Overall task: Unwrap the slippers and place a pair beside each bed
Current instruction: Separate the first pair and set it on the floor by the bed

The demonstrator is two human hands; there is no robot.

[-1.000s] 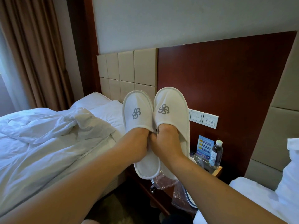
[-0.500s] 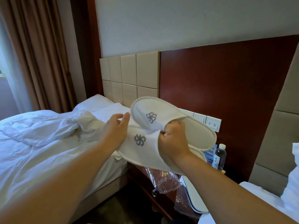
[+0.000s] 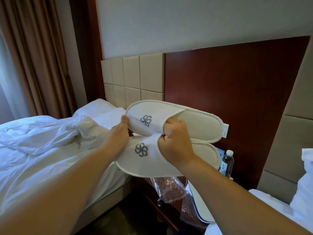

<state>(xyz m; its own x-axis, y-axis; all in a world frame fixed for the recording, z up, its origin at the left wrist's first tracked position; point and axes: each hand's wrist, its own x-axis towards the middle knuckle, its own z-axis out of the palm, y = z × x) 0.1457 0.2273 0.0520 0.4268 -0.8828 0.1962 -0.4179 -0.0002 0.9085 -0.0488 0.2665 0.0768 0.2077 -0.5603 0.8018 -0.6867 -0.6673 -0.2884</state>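
I hold a pair of white slippers with grey pinwheel logos in the air, lying sideways with toes to the left. The upper slipper [image 3: 191,122] sits just above the lower slipper [image 3: 144,160]. My right hand [image 3: 176,143] grips both at their openings, fingers tucked inside. My left hand [image 3: 118,133] pinches the toe end of the upper slipper with thumb on top. Below them, another slipper [image 3: 198,204] and crumpled clear wrapping [image 3: 169,187] lie on the dark nightstand [image 3: 152,197]. The left bed [image 3: 42,158] has rumpled white bedding.
A water bottle [image 3: 227,162] stands on the nightstand by the dark wood wall panel. The second bed's white corner [image 3: 271,200] and a pillow [image 3: 304,192] are at the right. Brown curtains [image 3: 33,56] hang at the left. Dark floor shows between the beds.
The slippers turned from upright, on my hands, to lying sideways. My left hand came out and now pinches the upper slipper's toe. The right hand holds both.
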